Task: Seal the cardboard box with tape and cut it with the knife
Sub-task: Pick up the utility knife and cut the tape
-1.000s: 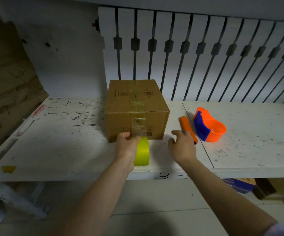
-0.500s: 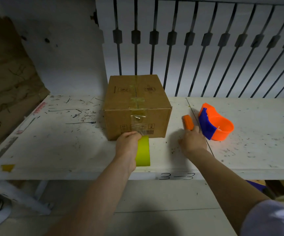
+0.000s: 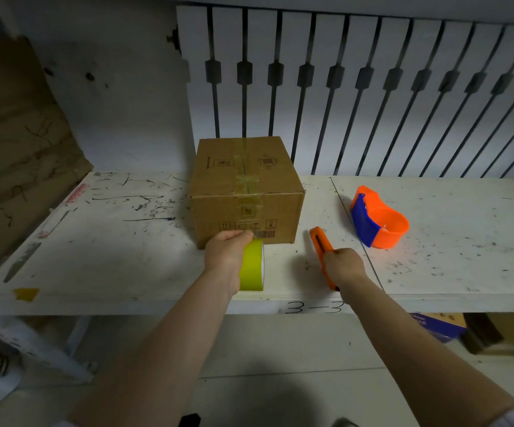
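A closed brown cardboard box (image 3: pixel 246 189) stands on the white table (image 3: pixel 111 251), with clear tape running along its top seam and down its front face. My left hand (image 3: pixel 226 255) grips a yellow-green tape roll (image 3: pixel 252 269) held on edge against the foot of the box's front. My right hand (image 3: pixel 343 268) is closed around an orange utility knife (image 3: pixel 320 243), just right of the box, its tip pointing away from me. Whether the blade is out is too small to tell.
An orange and blue tape dispenser (image 3: pixel 379 221) lies on the table to the right. Flat cardboard (image 3: pixel 18 149) leans against the wall at left. A slatted white panel (image 3: pixel 373 87) backs the table. Boxes (image 3: pixel 444 326) sit underneath at the right.
My right hand reached the orange knife, closed on it and drew it toward me and to the left. My left hand stayed on the tape roll at the box front.
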Tool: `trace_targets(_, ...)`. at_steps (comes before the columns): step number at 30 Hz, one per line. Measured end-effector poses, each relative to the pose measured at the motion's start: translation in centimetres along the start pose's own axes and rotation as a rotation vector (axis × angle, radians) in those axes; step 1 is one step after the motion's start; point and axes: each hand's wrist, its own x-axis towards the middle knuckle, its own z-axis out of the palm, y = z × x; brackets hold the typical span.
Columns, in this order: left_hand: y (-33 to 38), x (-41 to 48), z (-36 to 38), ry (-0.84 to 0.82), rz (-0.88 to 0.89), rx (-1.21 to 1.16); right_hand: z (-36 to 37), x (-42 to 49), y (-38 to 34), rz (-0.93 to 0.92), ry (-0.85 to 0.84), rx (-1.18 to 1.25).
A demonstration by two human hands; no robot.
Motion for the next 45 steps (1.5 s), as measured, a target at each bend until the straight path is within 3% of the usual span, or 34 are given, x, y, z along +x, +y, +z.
trace_targets(4,0.2,-0.3,-0.1,-0.014,-0.028,-0.032,-0.7,-3.1,0.0,-0.025,-0.11,0.486)
trace_targets(7,0.3,-0.2,-0.2,-0.045,-0.057,-0.041,-1.7,-5.0,-0.6,-0.194,-0.148,0.571)
trace_targets(11,0.5,-0.4,-0.7,-0.064,-0.059,-0.032,-3.0,-6.9,-2.0,-0.385,-0.312,0.427)
trace_targets(14,0.7,-0.6,-0.8,-0.06,-0.051,-0.019,-3.5,-7.5,-3.1,-0.428,-0.461,0.209)
trace_targets(17,0.7,-0.3,-0.8,-0.056,-0.058,-0.008,-3.8,-7.7,-3.7,-0.486,-0.503,0.032)
trace_targets(34,0.6,0.1,-0.7,-0.017,-0.042,0.046,-3.5,-6.2,-4.1,-0.62,-0.275,-0.223)
trace_targets(38,0.6,0.2,-0.6,-0.002,-0.115,0.014,-4.0,-5.8,-4.2,-0.698,-0.161,-0.376)
trace_targets(45,-0.2,1.1,-0.4,0.033,-0.086,-0.015,-4.9,-5.5,-5.6,-0.8,0.029,-0.707)
